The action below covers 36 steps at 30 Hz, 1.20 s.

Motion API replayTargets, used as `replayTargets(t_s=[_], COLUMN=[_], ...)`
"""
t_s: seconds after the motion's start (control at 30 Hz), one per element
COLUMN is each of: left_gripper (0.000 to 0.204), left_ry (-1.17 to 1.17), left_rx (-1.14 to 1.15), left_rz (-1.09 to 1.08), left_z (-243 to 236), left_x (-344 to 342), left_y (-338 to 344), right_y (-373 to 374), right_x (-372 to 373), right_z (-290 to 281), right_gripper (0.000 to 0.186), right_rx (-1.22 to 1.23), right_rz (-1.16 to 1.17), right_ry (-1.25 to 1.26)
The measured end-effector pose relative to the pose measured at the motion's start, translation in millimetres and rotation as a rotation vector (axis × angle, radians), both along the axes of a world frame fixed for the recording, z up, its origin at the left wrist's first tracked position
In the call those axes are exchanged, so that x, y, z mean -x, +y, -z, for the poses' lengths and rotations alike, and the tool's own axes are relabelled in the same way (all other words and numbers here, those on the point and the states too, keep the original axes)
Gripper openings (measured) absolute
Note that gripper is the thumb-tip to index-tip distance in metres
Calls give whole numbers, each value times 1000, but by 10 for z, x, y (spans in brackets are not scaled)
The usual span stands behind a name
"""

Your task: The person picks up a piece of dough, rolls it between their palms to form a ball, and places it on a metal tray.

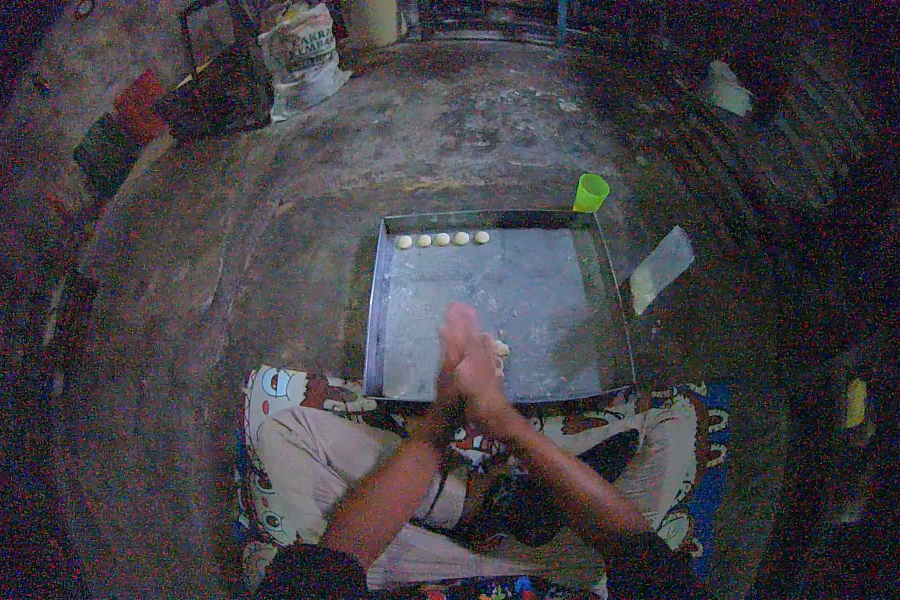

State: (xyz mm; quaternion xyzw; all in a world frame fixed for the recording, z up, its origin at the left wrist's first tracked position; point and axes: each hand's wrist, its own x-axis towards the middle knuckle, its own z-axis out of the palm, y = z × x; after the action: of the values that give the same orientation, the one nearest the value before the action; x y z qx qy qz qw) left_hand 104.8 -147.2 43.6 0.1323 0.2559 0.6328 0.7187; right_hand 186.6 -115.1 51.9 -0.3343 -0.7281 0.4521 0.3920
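Observation:
Over the near part of a shallow metal tray (535, 290), my left hand (456, 335) and my right hand (481, 376) are pressed together palm to palm, slightly blurred. Whatever lies between the palms is hidden. Just beside my right hand, a pale lump of dough (501, 349) rests on the tray, partly covered by the fingers. Along the tray's far left edge sit several small round dough balls (442, 240) in a row. Whitish smears and specks mark the tray's bottom.
A bright green cup (591, 192) stands at the tray's far right corner. To the right lies a pale flat packet (662, 270) on the floor. A patterned cloth (270, 385) is under my crossed legs. Farther off at the left stands a white sack (303, 65).

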Motion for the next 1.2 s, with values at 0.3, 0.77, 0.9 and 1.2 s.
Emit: replayTargets(t_s=[0.3, 0.77, 0.9, 1.2], left_gripper=[81, 85, 85, 79], left_ry=[-86, 322, 279, -7], left_rx=[5, -138, -179, -71], left_rz=[-42, -278, -248, -241], left_z=[-265, -407, -291, -123], left_x=[73, -115, -172, -400], left_y=[-86, -199, -120, -102], right_y=[-496, -309, -230, -108], right_x=[9, -248, -211, -281], right_z=[-778, -416, -175, -50], right_gripper=[79, 78, 74, 71], right_rx=[-414, 307, 168, 328], right_rz=[-156, 122, 59, 44], right_ry=[-455, 277, 6, 51])
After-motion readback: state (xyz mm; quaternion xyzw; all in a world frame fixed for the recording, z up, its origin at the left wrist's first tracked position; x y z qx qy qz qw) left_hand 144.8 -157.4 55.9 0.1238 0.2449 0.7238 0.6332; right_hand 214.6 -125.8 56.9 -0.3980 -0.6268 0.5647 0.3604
